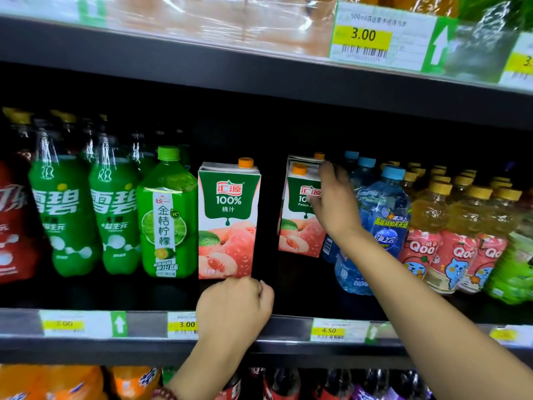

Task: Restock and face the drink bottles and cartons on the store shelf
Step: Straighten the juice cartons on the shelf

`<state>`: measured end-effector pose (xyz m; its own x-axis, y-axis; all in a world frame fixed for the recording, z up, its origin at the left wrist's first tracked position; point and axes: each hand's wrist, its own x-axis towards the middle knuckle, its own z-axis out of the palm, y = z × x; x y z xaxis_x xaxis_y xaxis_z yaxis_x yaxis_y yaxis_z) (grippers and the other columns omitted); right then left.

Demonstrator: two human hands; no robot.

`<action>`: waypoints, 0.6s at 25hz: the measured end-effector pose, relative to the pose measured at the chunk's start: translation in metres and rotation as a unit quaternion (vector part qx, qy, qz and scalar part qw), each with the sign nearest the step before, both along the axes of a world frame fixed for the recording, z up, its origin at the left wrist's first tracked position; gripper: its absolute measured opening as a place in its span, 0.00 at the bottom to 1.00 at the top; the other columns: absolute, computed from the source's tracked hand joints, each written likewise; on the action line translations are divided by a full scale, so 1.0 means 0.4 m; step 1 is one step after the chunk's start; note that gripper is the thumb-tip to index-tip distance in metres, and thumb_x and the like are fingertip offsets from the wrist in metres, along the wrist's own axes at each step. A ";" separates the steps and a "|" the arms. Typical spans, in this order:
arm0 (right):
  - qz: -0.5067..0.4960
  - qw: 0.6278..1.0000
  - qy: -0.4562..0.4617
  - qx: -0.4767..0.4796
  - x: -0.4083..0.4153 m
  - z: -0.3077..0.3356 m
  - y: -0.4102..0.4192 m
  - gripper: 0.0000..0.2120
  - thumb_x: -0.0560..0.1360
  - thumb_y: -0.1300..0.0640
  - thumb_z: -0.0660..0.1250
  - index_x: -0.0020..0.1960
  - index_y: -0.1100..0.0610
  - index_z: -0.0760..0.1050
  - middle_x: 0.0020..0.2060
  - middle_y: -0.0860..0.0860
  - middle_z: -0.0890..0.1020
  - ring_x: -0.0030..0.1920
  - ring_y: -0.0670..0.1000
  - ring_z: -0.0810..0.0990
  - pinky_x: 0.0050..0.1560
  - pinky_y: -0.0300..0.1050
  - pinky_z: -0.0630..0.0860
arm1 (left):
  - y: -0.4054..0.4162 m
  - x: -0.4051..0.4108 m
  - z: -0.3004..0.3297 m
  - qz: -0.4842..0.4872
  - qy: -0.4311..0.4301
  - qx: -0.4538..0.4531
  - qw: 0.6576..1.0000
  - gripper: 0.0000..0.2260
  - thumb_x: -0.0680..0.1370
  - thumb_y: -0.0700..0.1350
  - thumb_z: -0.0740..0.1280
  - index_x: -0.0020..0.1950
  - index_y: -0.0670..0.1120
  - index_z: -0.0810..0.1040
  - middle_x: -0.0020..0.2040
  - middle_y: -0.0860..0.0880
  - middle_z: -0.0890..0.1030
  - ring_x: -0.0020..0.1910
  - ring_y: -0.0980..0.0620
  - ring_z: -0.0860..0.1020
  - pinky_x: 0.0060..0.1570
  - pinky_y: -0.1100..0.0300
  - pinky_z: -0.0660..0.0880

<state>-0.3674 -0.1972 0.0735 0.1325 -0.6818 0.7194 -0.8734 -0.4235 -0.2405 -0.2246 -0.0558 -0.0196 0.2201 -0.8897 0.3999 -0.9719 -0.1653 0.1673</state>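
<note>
dark store shelf (277, 327), left grip (235, 308) curled at front peach juice carton (227, 220) base, right grip (334, 197) clamped on rear carton (300, 223)

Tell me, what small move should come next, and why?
Probably the right hand should draw the tilted peach juice carton forward beside the front upright peach juice carton, which the left hand steadies at its base; a dark gap separates them.

a shop, price tags (362, 36), stocked drink shelf (277, 339)
</note>
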 end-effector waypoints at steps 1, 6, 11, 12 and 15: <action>0.004 1.000 -0.010 0.005 -0.001 0.006 0.005 0.28 0.70 0.64 0.72 0.66 0.64 0.65 0.62 0.65 0.68 0.61 0.67 0.68 0.55 0.56 0.71 | -0.001 0.000 0.000 0.000 -0.002 0.000 1.000 0.20 0.79 0.55 0.52 0.41 0.47 0.78 0.40 0.47 0.82 0.41 0.48 0.80 0.34 0.58 0.63; 0.037 0.995 -0.083 0.044 -0.004 0.009 0.035 0.44 0.64 0.56 0.78 0.74 0.57 0.59 0.61 0.62 0.71 0.64 0.62 0.67 0.60 0.50 0.67 | 0.000 0.000 0.002 -0.004 -0.004 0.000 1.000 0.19 0.79 0.55 0.53 0.39 0.48 0.78 0.38 0.48 0.81 0.39 0.49 0.79 0.34 0.58 0.62; 0.124 0.964 -0.218 0.090 0.027 -0.032 0.084 0.30 0.62 0.57 0.80 0.59 0.58 0.71 0.52 0.50 0.77 0.52 0.48 0.76 0.42 0.29 0.69 | -0.003 0.000 -0.003 -0.004 -0.004 0.000 1.000 0.19 0.79 0.55 0.53 0.40 0.47 0.78 0.39 0.47 0.82 0.41 0.47 0.79 0.35 0.57 0.64; 0.120 0.964 -0.220 0.084 0.032 -0.038 0.095 0.29 0.61 0.57 0.80 0.57 0.59 0.71 0.51 0.50 0.77 0.51 0.48 0.75 0.42 0.32 0.68 | -0.004 0.000 -0.003 -0.006 -0.006 0.003 1.000 0.19 0.79 0.55 0.53 0.41 0.46 0.78 0.40 0.46 0.82 0.42 0.47 0.79 0.36 0.56 0.65; 0.115 0.959 -0.250 0.071 0.036 -0.039 0.135 0.27 0.61 0.53 0.81 0.52 0.56 0.70 0.48 0.51 0.78 0.47 0.49 0.76 0.42 0.38 0.70 | -0.005 -0.002 0.000 -0.014 -0.006 0.010 1.000 0.19 0.79 0.55 0.53 0.43 0.46 0.79 0.42 0.46 0.82 0.44 0.47 0.80 0.37 0.57 0.66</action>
